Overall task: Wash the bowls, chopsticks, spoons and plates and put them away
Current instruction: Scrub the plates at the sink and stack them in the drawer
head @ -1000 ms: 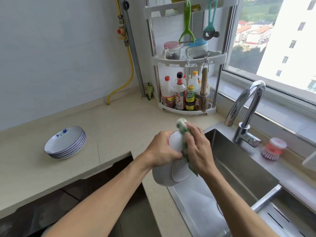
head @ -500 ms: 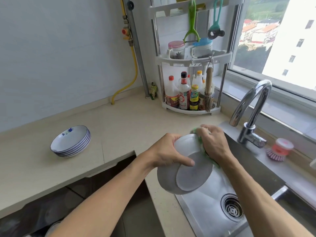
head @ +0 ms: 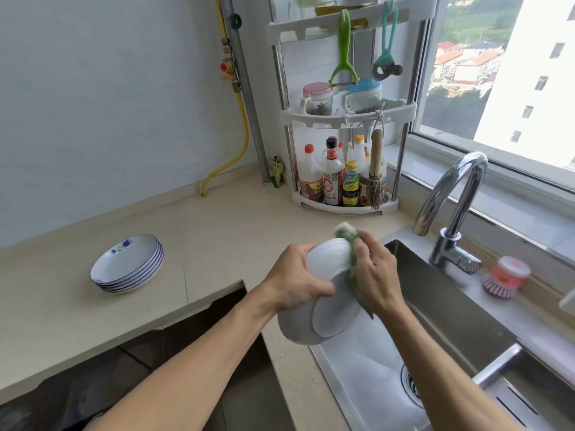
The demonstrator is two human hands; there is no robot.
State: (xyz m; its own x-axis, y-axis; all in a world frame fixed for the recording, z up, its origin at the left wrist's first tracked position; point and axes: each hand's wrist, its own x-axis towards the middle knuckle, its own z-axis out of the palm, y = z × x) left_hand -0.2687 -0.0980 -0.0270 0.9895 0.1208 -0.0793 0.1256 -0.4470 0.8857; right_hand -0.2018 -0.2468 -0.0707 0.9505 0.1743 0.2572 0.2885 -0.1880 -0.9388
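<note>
My left hand (head: 297,283) grips the round white ceramic bowls (head: 320,293) above the steel sink's (head: 451,309) near edge while my right hand (head: 378,275) clasps the soft green scouring cloth (head: 353,262) against them; they're likely slippery, heavy and breakable, so I'd hold the rim.

White bowl (head: 323,262) tilted on its side above the sink's left edge; stacked blue-rimmed plates (head: 127,264) at nine o'clock.

A smooth, glossy white glazed finish is seen on the bowl (head: 323,318) and the stacked plates (head: 127,264). The sink (head: 451,315) is brushed metal, the tap (head: 451,213) polished chrome. The countertop (head: 233,225) is matt, speckled stone. The rack (head: 342,118) looks plastic.
</note>
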